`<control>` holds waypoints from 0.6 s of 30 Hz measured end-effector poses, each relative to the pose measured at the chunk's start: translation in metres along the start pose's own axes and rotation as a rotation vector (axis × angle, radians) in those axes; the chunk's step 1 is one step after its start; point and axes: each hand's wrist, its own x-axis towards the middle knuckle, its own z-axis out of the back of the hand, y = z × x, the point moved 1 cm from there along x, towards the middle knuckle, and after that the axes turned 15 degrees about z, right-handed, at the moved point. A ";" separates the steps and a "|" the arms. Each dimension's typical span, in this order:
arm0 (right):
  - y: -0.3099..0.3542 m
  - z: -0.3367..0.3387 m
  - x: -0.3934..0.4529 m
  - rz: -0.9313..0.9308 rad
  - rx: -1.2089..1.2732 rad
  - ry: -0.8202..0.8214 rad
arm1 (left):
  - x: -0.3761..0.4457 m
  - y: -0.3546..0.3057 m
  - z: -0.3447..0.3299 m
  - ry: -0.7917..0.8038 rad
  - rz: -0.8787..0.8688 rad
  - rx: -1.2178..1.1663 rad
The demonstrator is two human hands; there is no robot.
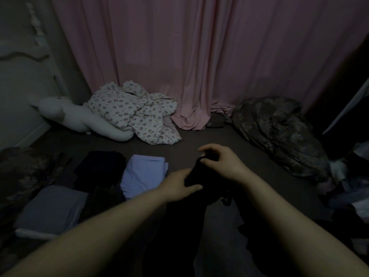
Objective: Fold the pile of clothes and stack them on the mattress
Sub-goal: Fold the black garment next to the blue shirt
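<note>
- Several folded pieces already lie on the mattress (209, 140) at the left: a light blue piece (143, 174), a grey piece (52, 206) nearer the camera with something white under its near edge, and a dark folded stack (99, 166) behind and between them
- These folded pieces sit just beside one another rather than as one single stack, so some gathering may be left
- A black garment (199, 188) is in hand now, held up over the middle of the mattress and hanging down toward the person
- The right hand (221, 162) pinches the top of the black garment, thumb and fingertips closed on the cloth
- The left hand (179, 184) is against the left side of the same garment; its fingers look fairly straight, and in this dim light I cannot tell whether they grip the cloth or only press it
- I judge this piece is being sorted out or is at its first fold; it is not yet flat or squared
- A heap of unfolded clothes (347, 188) lies at the right edge, so a good share of the pile looks left to do
- Overall the task seems part way along: a few items done, one in progress, more waiting
- Also on the mattress by the pink curtain (179, 56) are a flowered blanket (131, 112), a white soft toy (67, 114) and a dark patterned blanket (279, 132), all rumpled; whether they count as clothes to fold I cannot say
</note>
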 end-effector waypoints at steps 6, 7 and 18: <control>0.000 0.006 -0.011 -0.035 -0.133 -0.248 | 0.002 0.034 -0.010 -0.159 -0.150 0.003; -0.002 0.006 -0.017 -0.031 -0.210 -0.249 | 0.001 0.038 -0.002 -0.196 -0.179 0.030; -0.055 -0.032 -0.060 -0.645 -0.557 -0.150 | 0.008 -0.026 0.131 -0.611 -0.378 0.084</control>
